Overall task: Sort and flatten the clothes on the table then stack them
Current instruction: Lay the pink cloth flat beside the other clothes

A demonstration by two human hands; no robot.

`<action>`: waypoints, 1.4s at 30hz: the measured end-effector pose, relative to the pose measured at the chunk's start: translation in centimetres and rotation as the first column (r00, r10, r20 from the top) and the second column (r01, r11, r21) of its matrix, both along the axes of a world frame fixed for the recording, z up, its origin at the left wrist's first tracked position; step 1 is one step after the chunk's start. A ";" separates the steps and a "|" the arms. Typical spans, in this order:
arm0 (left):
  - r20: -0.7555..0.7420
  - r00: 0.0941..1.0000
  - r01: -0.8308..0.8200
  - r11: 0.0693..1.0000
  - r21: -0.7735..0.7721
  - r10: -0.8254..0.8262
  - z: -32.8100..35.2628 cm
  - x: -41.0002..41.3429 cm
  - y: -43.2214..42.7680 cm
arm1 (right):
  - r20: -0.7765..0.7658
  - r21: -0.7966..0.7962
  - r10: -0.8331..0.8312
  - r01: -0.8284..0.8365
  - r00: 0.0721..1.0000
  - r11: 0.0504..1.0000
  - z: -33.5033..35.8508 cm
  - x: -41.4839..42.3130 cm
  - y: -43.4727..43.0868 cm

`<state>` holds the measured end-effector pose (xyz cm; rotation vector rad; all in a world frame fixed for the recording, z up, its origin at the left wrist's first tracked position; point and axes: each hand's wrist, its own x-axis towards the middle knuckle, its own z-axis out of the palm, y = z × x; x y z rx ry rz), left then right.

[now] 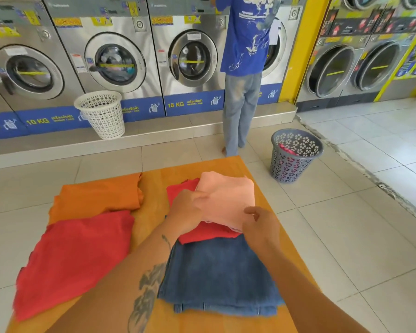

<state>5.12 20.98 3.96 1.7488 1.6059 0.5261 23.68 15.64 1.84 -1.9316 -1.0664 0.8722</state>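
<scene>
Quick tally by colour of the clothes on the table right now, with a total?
Orange: 1, the orange garment at far left.
Red: 2, the spread red garment and the folded red garment in the stack.
Pink: 1, the pink garment on top.
Blue: 1, the blue denim at the bottom.
Total: 5

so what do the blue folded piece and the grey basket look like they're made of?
Blue folded piece: looks like denim, matte with a faded wash; a stitched waistband-like edge with belt loops shows at the near end, so probably jeans. Grey basket: looks like moulded plastic, smooth with a slight sheen; its wall is pierced with a regular flower-shaped cutout pattern.
</scene>
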 end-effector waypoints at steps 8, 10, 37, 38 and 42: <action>0.007 0.996 -0.089 0.996 0.016 0.089 -2.8 -4.3 -4.4 | 0.063 -0.086 0.228 -0.223 0.972 0.971 -0.7 -3.1 -4.7; -0.006 0.987 -0.161 0.986 0.037 0.161 -3.9 -3.5 -5.4 | 0.108 -0.121 0.247 -0.234 0.963 0.965 -0.5 -2.3 -4.0; 0.381 0.822 -0.490 0.867 0.093 0.424 -5.3 7.0 -10.2 | -0.318 0.036 0.075 -0.067 0.945 0.997 -2.6 2.6 8.6; 0.412 0.794 -0.521 0.849 0.082 0.447 -5.1 6.9 -10.1 | -0.321 0.043 0.075 -0.064 0.944 0.997 -2.6 2.7 8.1; 0.506 0.653 -0.662 0.749 0.019 0.564 -4.4 6.1 -10.2 | -0.326 0.088 0.098 -0.073 0.940 0.993 -3.1 3.0 6.0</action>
